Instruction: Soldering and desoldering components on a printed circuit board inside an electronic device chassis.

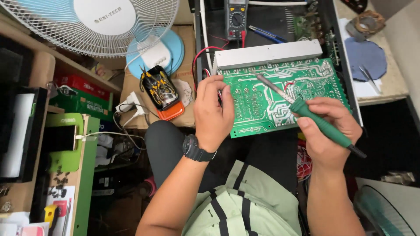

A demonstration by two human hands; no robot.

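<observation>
Head view: a green circuit board [280, 94] lay mid-frame, the left hand [213, 112] gripping its left edge while the right hand [329, 131] clasped a green soldering iron [306, 113], tip on the board; a multimeter [236, 17] sat above, a white fan [96, 22] upper left.

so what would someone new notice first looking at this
The green circuit board at centre, tilted up by the left hand. The right hand holds a green-handled soldering iron, tip on the board. A white fan fills the top left, and a multimeter sits above the board.
</observation>
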